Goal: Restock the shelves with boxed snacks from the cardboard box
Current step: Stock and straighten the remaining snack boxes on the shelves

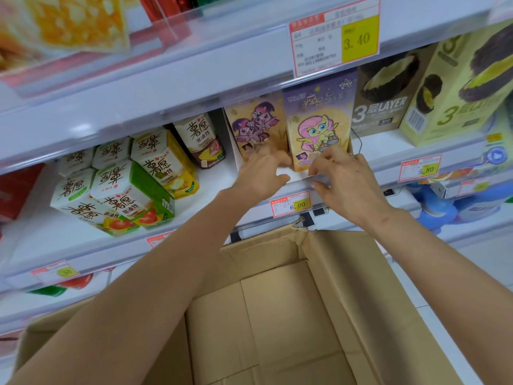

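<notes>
- Hard to read first: the left hand [261, 173] is smeared by motion at the centre of the frame. Its fingers are curled against the foot of the purple pony box [255, 120] and its thumb lies over the white tray [288, 173], but whether they actually clamp anything cannot be told.
- The right hand [347, 184], just right of centre, is clearer. Bent fingers and thumb pinch the tray's grey front lip, and the knuckles hide the bottom of the pink-maned pony box [319, 118].
- Both pony boxes stand upright side by side in that tray on the middle shelf [216, 179]. Their tops are tucked under the shelf above, and the 3.40 price tag [336, 37] covers part of the taller one.
- Upper left of the frame is a blur, possibly orange-yellow snack packs [69, 23].
- Both forearms run up from the bottom corners and cross over the cardboard box [277, 315]. It sits open at the bottom centre with its brown floor showing, and its near side is cut off by the frame edge.
- Centre left on the same shelf, hexagonal chip boxes [125, 190] are piled together, some tipped over.
- Upper right, two "3 Layer" cake boxes [380, 101] stand there, the farther one cropped.
- The 6.00 tag [290, 204] sits on the shelf edge between the two wrists, and the 5.80 tag [420, 168] is to its right.
</notes>
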Demonstrator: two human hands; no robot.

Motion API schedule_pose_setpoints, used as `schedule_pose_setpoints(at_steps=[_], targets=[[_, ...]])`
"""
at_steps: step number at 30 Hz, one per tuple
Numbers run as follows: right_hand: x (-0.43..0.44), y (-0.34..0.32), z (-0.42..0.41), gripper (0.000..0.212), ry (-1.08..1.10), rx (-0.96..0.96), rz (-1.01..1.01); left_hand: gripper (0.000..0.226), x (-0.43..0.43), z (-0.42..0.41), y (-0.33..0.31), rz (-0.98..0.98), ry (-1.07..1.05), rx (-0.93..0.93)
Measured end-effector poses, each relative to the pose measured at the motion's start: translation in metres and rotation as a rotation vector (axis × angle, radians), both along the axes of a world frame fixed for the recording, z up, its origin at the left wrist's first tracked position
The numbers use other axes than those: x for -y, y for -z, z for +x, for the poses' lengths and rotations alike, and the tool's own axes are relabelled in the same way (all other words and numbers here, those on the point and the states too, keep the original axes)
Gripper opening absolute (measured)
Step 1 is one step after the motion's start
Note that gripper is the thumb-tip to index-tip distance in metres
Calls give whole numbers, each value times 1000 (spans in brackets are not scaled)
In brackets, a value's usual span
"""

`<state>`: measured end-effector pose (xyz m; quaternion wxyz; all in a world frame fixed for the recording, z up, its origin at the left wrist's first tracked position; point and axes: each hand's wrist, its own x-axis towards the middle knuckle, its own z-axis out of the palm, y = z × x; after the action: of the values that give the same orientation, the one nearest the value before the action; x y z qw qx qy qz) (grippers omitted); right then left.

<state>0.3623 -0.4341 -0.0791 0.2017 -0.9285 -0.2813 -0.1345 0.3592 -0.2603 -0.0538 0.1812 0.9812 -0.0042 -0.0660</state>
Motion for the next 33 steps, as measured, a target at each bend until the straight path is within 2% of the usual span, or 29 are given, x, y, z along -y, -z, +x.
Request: schedule_pose_setpoints(at_steps=[3,5,7,10,13,16,21,26,29,33], targets=[[4,3,-1,17,-16,25,14,51,19,-1,-2,-319,-147,61],[5,4,0,16,-19,27,25,51,32,0,-2,-372,-217,62],[7,4,1,19,-11,22,48,44,40,-2,1,-337,-239,79],[9,5,0,35,3,23,96,38,43,-4,7,-320,-240,121],[9,4,0,26,24,-8,97,43,42,-4,4,-191,-266,178],[9,4,2,20,20,-16,105,42,41,-4,-2,-187,-279,282],[12,7,1,25,-7,-31,141,38,16,-19,-17,-219,-181,217],[11,7,5,17,-11,15,159,34,-21,-53,-34,-104,-274,321],[10,8,5,16,-5,22,162,29,-16,-65,-29,-62,-311,428],[11,9,7,11,-19,29,143,32,-5,-62,-27,-64,-447,496]])
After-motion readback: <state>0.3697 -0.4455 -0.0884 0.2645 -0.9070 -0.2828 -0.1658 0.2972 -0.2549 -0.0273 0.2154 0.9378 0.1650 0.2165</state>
